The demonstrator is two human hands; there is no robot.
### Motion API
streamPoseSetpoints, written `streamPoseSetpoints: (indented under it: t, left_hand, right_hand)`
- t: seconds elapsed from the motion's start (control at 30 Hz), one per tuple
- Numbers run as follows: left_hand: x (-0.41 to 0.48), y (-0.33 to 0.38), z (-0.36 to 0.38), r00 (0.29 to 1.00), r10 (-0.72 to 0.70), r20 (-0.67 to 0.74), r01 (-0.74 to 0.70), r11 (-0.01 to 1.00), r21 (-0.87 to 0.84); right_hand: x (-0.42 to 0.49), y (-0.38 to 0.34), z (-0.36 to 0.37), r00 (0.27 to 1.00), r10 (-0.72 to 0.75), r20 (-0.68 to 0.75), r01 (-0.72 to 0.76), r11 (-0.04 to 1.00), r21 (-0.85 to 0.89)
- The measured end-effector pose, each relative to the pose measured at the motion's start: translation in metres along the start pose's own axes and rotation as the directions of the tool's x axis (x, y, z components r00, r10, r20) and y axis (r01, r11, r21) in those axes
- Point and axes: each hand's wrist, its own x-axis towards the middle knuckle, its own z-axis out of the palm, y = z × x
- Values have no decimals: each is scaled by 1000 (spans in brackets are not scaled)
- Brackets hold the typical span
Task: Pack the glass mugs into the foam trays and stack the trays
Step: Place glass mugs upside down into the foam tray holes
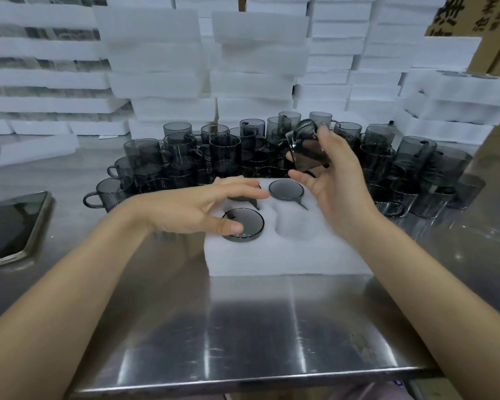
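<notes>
The steel counter (243, 327) carries stacked foam trays (156, 67) far beyond both hands and a crowd of smoky glass mugs (225, 151) just behind them. Under the hands lies an open foam tray (286, 255). The left hand (191, 209) hovers flat with fingers spread, its thumb over a seated mug (248, 223). The right hand (335, 180) grips a tilted mug (309, 151) above the tray.

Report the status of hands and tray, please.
Left hand open above white foam tray. Right hand holds tilted smoky grey glass mug. Near-right pocket empty, unobstructed.
</notes>
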Motion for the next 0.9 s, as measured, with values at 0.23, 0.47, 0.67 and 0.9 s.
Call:
streamPoseSetpoints:
  t: [0.23, 0.47, 0.67, 0.9]
  left_hand:
    - [6, 0, -8, 993, -32, 113, 25, 998, 62]
    - [2, -1, -2, 997, -52, 57, 54, 998, -28]
    - [2, 0, 1, 995, -91, 39, 95, 990, -104]
    - [3, 2, 3, 996, -84, 33, 88, 988, -131]
  right_hand:
    - [-4, -6, -1, 998, -44, -50, 27, 952, -306]
    - [-4, -16, -12, 986, -123, 111, 165, 761, -627]
    - [-9, -32, -15, 915, 317, 250, -26, 664, -748]
    - [-26, -11, 4, 963, -138, 233, 249, 106, -963]
